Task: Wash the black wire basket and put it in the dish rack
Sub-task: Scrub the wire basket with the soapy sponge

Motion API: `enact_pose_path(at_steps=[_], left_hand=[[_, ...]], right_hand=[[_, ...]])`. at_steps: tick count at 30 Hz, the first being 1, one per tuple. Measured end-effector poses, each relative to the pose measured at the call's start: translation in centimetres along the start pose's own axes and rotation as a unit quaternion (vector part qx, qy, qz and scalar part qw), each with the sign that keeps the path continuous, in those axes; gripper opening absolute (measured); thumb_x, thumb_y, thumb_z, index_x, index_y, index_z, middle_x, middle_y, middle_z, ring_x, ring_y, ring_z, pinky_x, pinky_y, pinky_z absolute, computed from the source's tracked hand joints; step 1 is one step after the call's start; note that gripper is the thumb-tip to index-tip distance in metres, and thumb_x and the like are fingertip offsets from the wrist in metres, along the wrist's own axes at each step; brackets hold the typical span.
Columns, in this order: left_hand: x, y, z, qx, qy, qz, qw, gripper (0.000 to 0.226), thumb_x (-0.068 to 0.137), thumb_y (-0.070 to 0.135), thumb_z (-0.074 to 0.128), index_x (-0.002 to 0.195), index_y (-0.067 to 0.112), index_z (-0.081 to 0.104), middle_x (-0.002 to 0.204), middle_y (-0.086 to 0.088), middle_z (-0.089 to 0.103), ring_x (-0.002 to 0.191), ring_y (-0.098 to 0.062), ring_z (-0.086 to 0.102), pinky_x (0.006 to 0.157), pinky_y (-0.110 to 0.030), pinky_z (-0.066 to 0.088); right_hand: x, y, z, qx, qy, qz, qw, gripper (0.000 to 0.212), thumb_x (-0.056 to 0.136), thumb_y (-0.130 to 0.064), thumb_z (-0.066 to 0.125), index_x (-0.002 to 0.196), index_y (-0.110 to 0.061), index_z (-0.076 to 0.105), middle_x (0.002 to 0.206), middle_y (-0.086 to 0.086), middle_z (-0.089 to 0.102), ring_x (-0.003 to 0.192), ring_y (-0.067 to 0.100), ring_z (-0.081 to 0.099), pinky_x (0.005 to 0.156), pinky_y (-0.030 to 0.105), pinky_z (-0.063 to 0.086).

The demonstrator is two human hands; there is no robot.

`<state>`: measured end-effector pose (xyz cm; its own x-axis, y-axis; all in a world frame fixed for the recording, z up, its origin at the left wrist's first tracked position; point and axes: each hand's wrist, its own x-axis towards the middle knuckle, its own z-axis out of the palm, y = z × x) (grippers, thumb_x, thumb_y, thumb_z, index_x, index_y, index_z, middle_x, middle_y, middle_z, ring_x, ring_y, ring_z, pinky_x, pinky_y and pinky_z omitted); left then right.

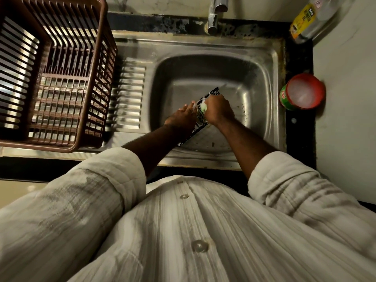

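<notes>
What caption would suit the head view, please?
Over the sink, left hand holds the black wire basket; right hand presses a sudsy sponge against it.

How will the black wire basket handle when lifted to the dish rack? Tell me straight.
Probably stiff: the black wire basket looks straight, held on edge in the sink by the left hand. Likely light, being open wire. Probably slippery: foam shows where the right hand scrubs it with the sponge, so lift it firmly.
</notes>
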<state>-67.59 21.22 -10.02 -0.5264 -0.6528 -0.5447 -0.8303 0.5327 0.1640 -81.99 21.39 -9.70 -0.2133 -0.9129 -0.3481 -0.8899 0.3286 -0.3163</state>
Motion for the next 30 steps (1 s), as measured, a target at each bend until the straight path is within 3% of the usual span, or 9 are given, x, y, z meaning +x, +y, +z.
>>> enact_pose_path(at_steps=[4, 7, 10, 13, 16, 19, 21, 26, 30], left_hand=[[0.0, 0.0, -0.2, 0.006, -0.007, -0.002, 1.000, 0.061, 0.105, 0.014, 0.027, 0.158, 0.003, -0.001, 0.167, -0.018, -0.002, 0.153, -0.036, 0.009, 0.124, -0.044, 0.017], [0.1, 0.0, -0.3, 0.006, -0.010, 0.002, 1.000, 0.061, 0.105, 0.013, 0.028, 0.158, 0.002, -0.001, 0.166, -0.020, -0.003, 0.153, -0.037, 0.009, 0.124, -0.044, 0.016], [0.1, 0.2, -0.1, 0.008, -0.008, -0.001, 1.000, 0.061, 0.105, 0.013, 0.027, 0.157, 0.000, 0.000, 0.166, -0.021, -0.002, 0.153, -0.038, 0.010, 0.124, -0.044, 0.017], [0.3, 0.1, 0.0, 0.009, -0.007, 0.002, 1.000, 0.061, 0.104, 0.012, 0.027, 0.157, 0.000, 0.000, 0.166, -0.022, -0.001, 0.153, -0.038, 0.010, 0.124, -0.046, 0.020], [0.4, -0.2, 0.0, 0.005, -0.012, 0.009, 1.000, 0.062, 0.102, 0.010, 0.029, 0.157, -0.001, 0.002, 0.165, -0.023, 0.000, 0.152, -0.039, 0.011, 0.123, -0.047, 0.021], [0.4, 0.0, 0.0, -0.006, -0.015, 0.000, 1.000, 0.063, 0.102, 0.011, 0.028, 0.158, 0.001, 0.001, 0.166, -0.019, 0.000, 0.153, -0.038, 0.011, 0.123, -0.048, 0.021], [0.4, 0.2, -0.1, -0.007, -0.016, -0.007, 1.000, 0.062, 0.103, 0.013, 0.027, 0.158, 0.002, 0.001, 0.167, -0.018, -0.001, 0.153, -0.037, 0.010, 0.122, -0.048, 0.022], [0.5, 0.1, 0.0, -0.002, -0.019, -0.011, 1.000, 0.063, 0.103, 0.013, 0.029, 0.158, 0.004, 0.001, 0.167, -0.016, -0.004, 0.153, -0.035, 0.009, 0.122, -0.048, 0.024], [0.8, 0.0, 0.1, -0.006, -0.019, -0.008, 1.000, 0.069, 0.101, 0.011, 0.039, 0.159, 0.005, 0.001, 0.167, -0.016, -0.003, 0.153, -0.036, 0.011, 0.120, -0.050, 0.028]], right_hand=[[0.2, -0.1, 0.2, 0.047, 0.015, -0.025, 0.998, 0.016, 0.086, -0.003, 0.067, 0.099, -0.010, 0.073, 0.097, 0.013, 0.072, 0.091, 0.030, 0.069, 0.069, 0.035, 0.059], [-0.8, 1.4, 0.8, 0.044, -0.032, -0.062, 0.997, 0.027, 0.085, 0.001, 0.065, 0.111, -0.004, 0.070, 0.106, 0.017, 0.071, 0.096, 0.030, 0.068, 0.068, 0.026, 0.047], [-1.5, 3.0, 1.1, 0.022, -0.048, -0.064, 0.997, 0.028, 0.083, -0.003, 0.072, 0.111, -0.008, 0.073, 0.109, 0.017, 0.070, 0.097, 0.031, 0.068, 0.075, 0.030, 0.055], [-1.7, 4.2, 0.3, 0.026, -0.048, -0.067, 0.996, 0.017, 0.082, -0.007, 0.076, 0.098, -0.008, 0.076, 0.093, 0.013, 0.072, 0.088, 0.029, 0.070, 0.067, 0.028, 0.054], [-1.4, 4.6, -1.3, 0.085, -0.005, -0.054, 0.995, 0.011, 0.084, -0.007, 0.066, 0.090, -0.004, 0.075, 0.082, 0.013, 0.071, 0.078, 0.030, 0.068, 0.059, 0.021, 0.039], [-1.3, 4.3, -3.1, 0.130, 0.090, -0.002, 0.987, 0.025, 0.085, -0.012, 0.060, 0.102, -0.007, 0.076, 0.095, 0.019, 0.074, 0.086, 0.034, 0.068, 0.065, 0.025, 0.044], [-1.2, 3.7, -3.7, 0.125, 0.124, 0.015, 0.984, 0.027, 0.086, -0.010, 0.058, 0.108, -0.006, 0.074, 0.100, 0.021, 0.072, 0.090, 0.036, 0.067, 0.067, 0.025, 0.040], [-0.7, 1.9, -1.5, 0.081, 0.055, -0.018, 0.995, 0.022, 0.088, -0.009, 0.058, 0.106, -0.009, 0.072, 0.101, 0.014, 0.072, 0.090, 0.031, 0.070, 0.068, 0.024, 0.044], [-0.8, 0.2, -0.5, 0.033, 0.032, -0.008, 0.999, 0.022, 0.089, -0.005, 0.064, 0.109, -0.012, 0.071, 0.104, 0.012, 0.070, 0.095, 0.031, 0.068, 0.070, 0.037, 0.058]])
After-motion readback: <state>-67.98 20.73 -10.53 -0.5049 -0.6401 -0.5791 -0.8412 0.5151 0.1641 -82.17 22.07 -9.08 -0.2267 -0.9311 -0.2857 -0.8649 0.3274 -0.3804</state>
